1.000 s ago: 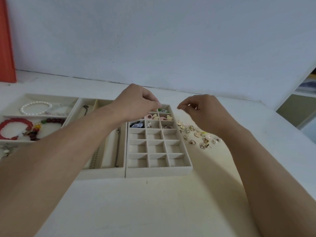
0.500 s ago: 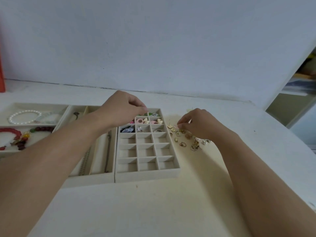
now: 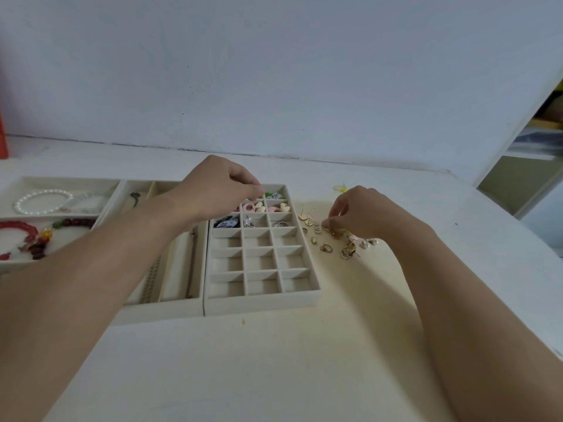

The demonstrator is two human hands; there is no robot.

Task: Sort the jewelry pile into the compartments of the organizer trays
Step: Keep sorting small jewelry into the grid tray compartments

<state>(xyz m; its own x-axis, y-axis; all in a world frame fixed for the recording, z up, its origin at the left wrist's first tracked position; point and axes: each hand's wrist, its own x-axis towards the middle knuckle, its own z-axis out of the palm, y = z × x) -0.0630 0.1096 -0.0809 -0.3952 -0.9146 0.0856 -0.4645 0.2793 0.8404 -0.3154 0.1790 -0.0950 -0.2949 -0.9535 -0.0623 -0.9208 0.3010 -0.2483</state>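
A beige grid tray [image 3: 262, 303] lies mid-table; its far compartments hold pink and cream hearts [image 3: 259, 206], a ring [image 3: 281, 223] and dark pieces, while the near ones are bare. My left hand [image 3: 219, 187] hovers over the tray's far row with fingertips pinched together, and nothing shows between them. The jewelry pile [image 3: 335, 242] of small gold earrings and rings sits right of the tray. My right hand [image 3: 362, 211] reaches down into the pile and pinches a small gold earring [image 3: 326, 229] at its far edge.
A long-slot tray [image 3: 158, 312] with chains adjoins the grid tray on its left. Further left, a tray [image 3: 61, 181] holds a pearl bracelet [image 3: 42, 202] and red beaded bracelets [image 3: 21, 226]. A yellow piece [image 3: 339, 187] lies behind the pile. The wall runs close behind, and shelves [image 3: 530, 147] stand right.
My right hand dropped from beside the left hand down into the pile and closed its fingertips on a gold earring. My left hand stayed pinched over the tray's far row.
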